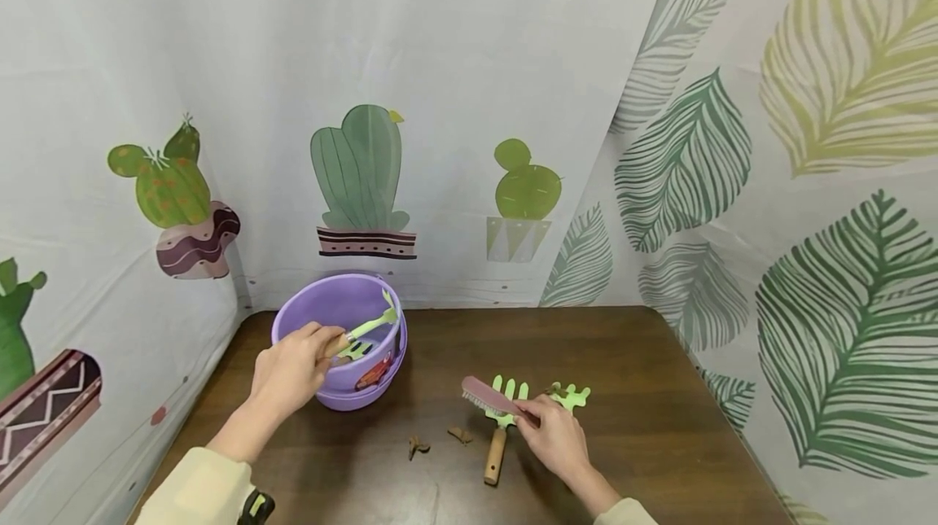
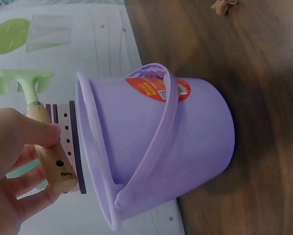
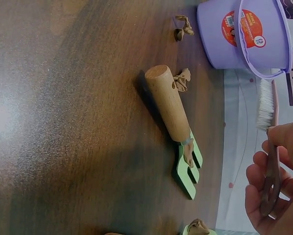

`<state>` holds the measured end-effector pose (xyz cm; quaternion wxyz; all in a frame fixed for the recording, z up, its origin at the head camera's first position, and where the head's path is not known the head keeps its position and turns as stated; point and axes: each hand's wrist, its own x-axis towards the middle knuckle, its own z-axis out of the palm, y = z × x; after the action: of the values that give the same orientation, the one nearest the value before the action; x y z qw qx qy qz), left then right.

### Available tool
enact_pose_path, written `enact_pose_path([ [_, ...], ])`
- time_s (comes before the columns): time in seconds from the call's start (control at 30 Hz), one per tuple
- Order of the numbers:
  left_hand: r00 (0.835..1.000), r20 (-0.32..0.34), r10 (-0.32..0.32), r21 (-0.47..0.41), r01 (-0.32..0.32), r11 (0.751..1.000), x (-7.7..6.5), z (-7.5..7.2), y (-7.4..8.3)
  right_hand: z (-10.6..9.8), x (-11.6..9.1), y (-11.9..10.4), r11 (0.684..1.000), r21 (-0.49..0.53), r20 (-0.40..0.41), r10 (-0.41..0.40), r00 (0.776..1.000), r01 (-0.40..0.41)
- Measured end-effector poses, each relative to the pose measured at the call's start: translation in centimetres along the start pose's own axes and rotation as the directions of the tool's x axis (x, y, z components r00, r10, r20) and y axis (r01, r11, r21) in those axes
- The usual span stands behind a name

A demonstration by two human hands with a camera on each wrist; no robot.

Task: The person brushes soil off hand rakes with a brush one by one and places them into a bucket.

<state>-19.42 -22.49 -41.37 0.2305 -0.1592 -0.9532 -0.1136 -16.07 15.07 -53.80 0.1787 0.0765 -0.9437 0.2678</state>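
Note:
My left hand (image 1: 289, 366) grips the wooden handle of a small light-green hand rake (image 1: 375, 322), holding it over the mouth of a purple bucket (image 1: 344, 400). In the left wrist view the rake's bent tines (image 2: 26, 79) point away from the thumb. Another green tool (image 1: 357, 350) lies inside the bucket, partly hidden. Pinched in my right hand (image 1: 553, 435) is a brush (image 1: 487, 395) with a pinkish-brown back and white bristles. Below it a green hand fork (image 1: 495, 458) with a wooden handle lies on the table, a dry leaf (image 3: 188, 152) on its head.
Two crumpled dry leaves (image 1: 418, 448) lie between bucket and fork. Beyond my right hand sits another green tool head (image 1: 576, 397), with dry leaf bits on it. The brown table (image 1: 645, 362) meets a printed curtain (image 1: 454, 142) at its back edge.

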Motion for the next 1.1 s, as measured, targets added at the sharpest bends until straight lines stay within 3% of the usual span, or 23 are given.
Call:
enact_pose_path([
  [0.57,0.990,0.106,-0.097,0.056,0.092,0.994,2.8,-0.9,-2.1,-0.5,-0.2,0.0,1.000,-0.011,-0.003,-0.018,1.000,0.018],
  [1.1,0.967,0.208,-0.149,0.110,0.128,0.986,3.9,-0.8,-2.7,-0.5,0.0,0.2,0.998,0.032,-0.016,-0.048,0.999,0.048],
])
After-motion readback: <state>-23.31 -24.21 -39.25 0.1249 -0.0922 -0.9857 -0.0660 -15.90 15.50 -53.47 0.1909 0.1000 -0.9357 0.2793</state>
